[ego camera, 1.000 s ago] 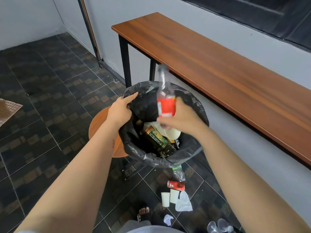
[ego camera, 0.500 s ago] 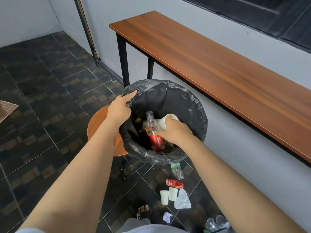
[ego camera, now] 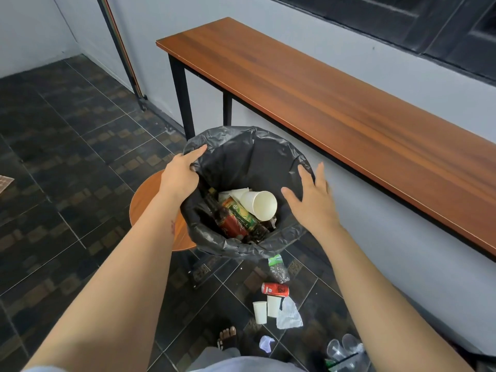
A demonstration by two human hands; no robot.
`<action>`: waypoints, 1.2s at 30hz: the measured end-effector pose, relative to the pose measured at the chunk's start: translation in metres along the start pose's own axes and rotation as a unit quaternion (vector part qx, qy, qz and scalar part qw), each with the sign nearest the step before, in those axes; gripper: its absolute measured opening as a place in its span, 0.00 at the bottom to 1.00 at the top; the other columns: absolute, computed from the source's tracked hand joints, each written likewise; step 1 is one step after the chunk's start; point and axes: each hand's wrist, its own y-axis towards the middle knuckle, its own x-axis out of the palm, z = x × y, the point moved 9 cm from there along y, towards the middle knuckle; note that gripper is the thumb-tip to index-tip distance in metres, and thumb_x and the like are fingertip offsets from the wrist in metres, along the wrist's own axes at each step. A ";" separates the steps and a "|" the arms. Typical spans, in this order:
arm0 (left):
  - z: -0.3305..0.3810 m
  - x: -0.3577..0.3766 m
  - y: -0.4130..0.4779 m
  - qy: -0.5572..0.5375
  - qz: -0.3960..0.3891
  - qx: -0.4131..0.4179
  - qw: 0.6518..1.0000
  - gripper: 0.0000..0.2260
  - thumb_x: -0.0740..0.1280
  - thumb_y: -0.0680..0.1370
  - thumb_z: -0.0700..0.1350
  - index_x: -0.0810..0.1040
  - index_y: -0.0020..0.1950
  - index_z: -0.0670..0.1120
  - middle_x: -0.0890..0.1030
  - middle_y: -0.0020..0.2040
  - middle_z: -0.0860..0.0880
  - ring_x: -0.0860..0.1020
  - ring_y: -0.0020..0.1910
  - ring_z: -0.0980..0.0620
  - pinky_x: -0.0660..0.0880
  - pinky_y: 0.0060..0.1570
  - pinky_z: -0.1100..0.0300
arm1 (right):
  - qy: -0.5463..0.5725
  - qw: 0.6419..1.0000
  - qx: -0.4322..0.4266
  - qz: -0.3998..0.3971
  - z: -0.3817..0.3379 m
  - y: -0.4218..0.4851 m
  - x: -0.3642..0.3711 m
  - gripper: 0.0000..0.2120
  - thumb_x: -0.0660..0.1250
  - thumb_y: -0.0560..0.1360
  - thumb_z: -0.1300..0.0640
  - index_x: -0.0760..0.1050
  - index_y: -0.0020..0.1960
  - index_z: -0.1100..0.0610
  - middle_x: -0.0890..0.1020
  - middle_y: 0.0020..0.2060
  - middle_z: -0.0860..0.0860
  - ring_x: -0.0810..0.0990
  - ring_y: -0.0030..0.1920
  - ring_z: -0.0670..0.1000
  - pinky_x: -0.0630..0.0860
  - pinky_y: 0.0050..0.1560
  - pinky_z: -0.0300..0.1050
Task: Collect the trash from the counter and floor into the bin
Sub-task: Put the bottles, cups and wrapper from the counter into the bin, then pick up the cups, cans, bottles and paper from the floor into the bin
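Note:
A bin lined with a black bag (ego camera: 252,154) stands on the floor beside the wooden counter (ego camera: 335,103). My left hand (ego camera: 179,175) grips the bag's left rim. My right hand (ego camera: 311,200) hovers over the right rim, fingers spread and holding nothing. Inside the bin lie a white paper cup (ego camera: 261,204), a bottle with a red label (ego camera: 230,224) and a green-labelled bottle (ego camera: 241,216). On the floor below the bin lie a red can (ego camera: 275,289), two white cups (ego camera: 265,310), a crumpled clear bottle (ego camera: 279,269) and a white wrapper (ego camera: 289,316).
A round wooden stool (ego camera: 145,202) stands just left of the bin. Clear plastic cups (ego camera: 345,350) and a small white scrap (ego camera: 266,342) lie near my bare foot (ego camera: 228,336). The counter's black legs (ego camera: 182,95) rise behind the bin. Dark tiled floor spreads to the left.
My right hand lowered the red-labelled bottle and a white cup into the bin, let them go, and rose with spread fingers. The left hand kept its hold on the bag rim.

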 end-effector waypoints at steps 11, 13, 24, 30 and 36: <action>0.010 -0.009 -0.033 -0.165 -0.018 0.029 0.986 0.18 0.65 0.80 0.41 0.75 0.69 0.56 0.64 0.74 0.47 0.59 0.74 0.53 0.54 0.66 0.64 | 0.346 0.929 0.061 0.112 0.020 -0.013 0.004 0.24 0.64 0.81 0.53 0.66 0.75 0.47 0.59 0.78 0.45 0.59 0.77 0.46 0.57 0.70 0.40; 0.009 -0.014 -0.046 -0.185 0.005 0.022 0.983 0.16 0.65 0.81 0.44 0.76 0.67 0.56 0.59 0.77 0.50 0.55 0.77 0.52 0.54 0.70 0.60 | 0.368 0.920 0.064 0.122 0.018 -0.014 0.005 0.23 0.64 0.80 0.53 0.67 0.74 0.47 0.60 0.77 0.46 0.60 0.76 0.46 0.58 0.72 0.43; 0.010 -0.006 -0.059 -0.137 0.066 0.031 0.988 0.19 0.65 0.81 0.47 0.72 0.72 0.53 0.57 0.79 0.57 0.61 0.76 0.52 0.66 0.69 0.55 | 0.470 0.867 0.111 0.123 0.022 -0.025 0.008 0.22 0.63 0.81 0.61 0.70 0.72 0.47 0.69 0.72 0.43 0.65 0.73 0.46 0.64 0.67 0.40; 0.011 -0.003 -0.088 -0.193 0.070 0.020 0.979 0.19 0.66 0.80 0.47 0.72 0.72 0.53 0.57 0.79 0.57 0.57 0.77 0.54 0.57 0.69 0.61 | 0.490 0.856 0.111 0.125 0.034 -0.052 0.012 0.22 0.64 0.80 0.61 0.70 0.72 0.46 0.70 0.71 0.41 0.65 0.73 0.44 0.65 0.67 0.39; 0.013 0.013 -0.140 -0.208 0.068 0.006 0.976 0.19 0.66 0.80 0.49 0.73 0.71 0.54 0.58 0.79 0.58 0.55 0.77 0.56 0.56 0.68 0.63 | 0.482 0.861 0.098 0.127 0.058 -0.095 0.005 0.24 0.64 0.80 0.61 0.68 0.74 0.46 0.70 0.72 0.41 0.66 0.73 0.45 0.64 0.70 0.42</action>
